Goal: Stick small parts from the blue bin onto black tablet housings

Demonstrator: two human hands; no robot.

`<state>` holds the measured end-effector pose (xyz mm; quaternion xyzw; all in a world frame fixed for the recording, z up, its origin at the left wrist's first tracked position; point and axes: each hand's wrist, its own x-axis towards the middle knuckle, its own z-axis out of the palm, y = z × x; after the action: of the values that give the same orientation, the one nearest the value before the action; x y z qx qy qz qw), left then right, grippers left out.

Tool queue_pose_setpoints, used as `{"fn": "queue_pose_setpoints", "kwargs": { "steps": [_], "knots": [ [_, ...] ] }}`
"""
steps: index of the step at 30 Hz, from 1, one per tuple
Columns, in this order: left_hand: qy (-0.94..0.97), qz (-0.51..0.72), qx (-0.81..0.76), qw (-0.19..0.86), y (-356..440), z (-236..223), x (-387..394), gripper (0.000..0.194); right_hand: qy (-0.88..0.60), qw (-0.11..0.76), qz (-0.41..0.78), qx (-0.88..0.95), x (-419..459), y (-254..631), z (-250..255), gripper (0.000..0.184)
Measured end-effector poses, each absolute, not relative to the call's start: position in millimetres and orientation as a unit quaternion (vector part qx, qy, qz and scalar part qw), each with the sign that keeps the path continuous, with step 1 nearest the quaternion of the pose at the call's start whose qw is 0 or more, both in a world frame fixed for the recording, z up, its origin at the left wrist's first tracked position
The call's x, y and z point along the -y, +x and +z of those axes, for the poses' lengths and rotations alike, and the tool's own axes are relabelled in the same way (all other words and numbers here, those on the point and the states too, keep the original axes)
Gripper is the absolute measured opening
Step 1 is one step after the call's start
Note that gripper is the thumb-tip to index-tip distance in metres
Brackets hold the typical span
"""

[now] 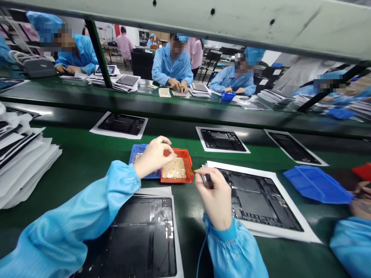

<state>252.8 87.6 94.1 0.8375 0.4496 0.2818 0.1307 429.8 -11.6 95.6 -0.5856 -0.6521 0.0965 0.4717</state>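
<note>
My left hand (155, 156) is over the blue bin (139, 148) and the red bin (189, 164), thumb and fingertips pinched together; what they hold, if anything, is too small to make out. Tan sheets with small pieces (174, 169) lie in the red bin, and similar ones show in the blue bin. Just right of the red bin, my right hand (214, 193) grips a slim tool with a dark end (208, 180), its tip pointing left toward the bin. Below my left hand lies an open black tablet housing (130, 247) on white paper, partly hidden by my sleeve.
Another tablet housing (261, 195) on paper lies to the right, near a blue tray (315, 185) and a co-worker's sleeve (352, 243). A stack of paper-wrapped parts (26, 170) stands left. Several housings lie along the dark strip behind. Co-workers sit across the bench.
</note>
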Motion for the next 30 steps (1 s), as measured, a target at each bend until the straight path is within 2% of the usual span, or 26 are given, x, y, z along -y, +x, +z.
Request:
{"fn": "queue_pose_setpoints", "kwargs": {
  "steps": [6,10,13,16,18,21,23,25,26,28,30],
  "knots": [
    [0.863,0.227,-0.432,0.134,258.1,64.7,-111.3,0.012,-0.641,0.45,0.096,0.614,45.8,452.2,102.4,0.034],
    [0.886,0.22,-0.367,0.179,255.3,81.8,-84.1,0.014,-0.627,0.426,0.147,0.636,59.0,441.2,103.9,0.049],
    [0.922,0.19,-0.216,0.259,243.3,102.8,-47.1,0.017,-0.59,0.404,0.217,0.664,61.7,423.8,104.2,0.067],
    [0.919,0.197,-0.037,0.34,222.9,112.8,-17.5,0.025,-0.536,0.397,0.3,0.682,60.5,403.8,106.6,0.076],
    [0.906,0.228,0.006,0.356,206.9,112.8,-7.3,0.031,-0.505,0.4,0.343,0.684,58.6,391.5,109.0,0.077],
    [0.905,0.256,0.0,0.339,182.7,109.1,-1.6,0.027,-0.465,0.388,0.384,0.697,54.7,377.0,110.3,0.074],
    [0.892,0.303,-0.067,0.328,167.4,106.8,-0.6,0.025,-0.442,0.403,0.398,0.696,51.8,369.6,108.2,0.055],
    [0.847,0.369,-0.184,0.335,153.0,104.9,-0.8,0.025,-0.429,0.486,0.385,0.657,49.3,362.1,104.8,0.027],
    [0.821,0.396,-0.234,0.338,146.3,104.0,-1.2,0.025,-0.428,0.537,0.367,0.627,48.4,357.7,103.4,0.025],
    [0.79,0.424,-0.286,0.339,134.7,102.4,-2.1,0.023,-0.434,0.604,0.346,0.572,47.8,347.3,102.1,0.044],
    [0.785,0.437,-0.291,0.327,126.3,101.2,-2.4,0.02,-0.45,0.617,0.358,0.537,49.2,335.1,103.1,0.05]
  ]
}}
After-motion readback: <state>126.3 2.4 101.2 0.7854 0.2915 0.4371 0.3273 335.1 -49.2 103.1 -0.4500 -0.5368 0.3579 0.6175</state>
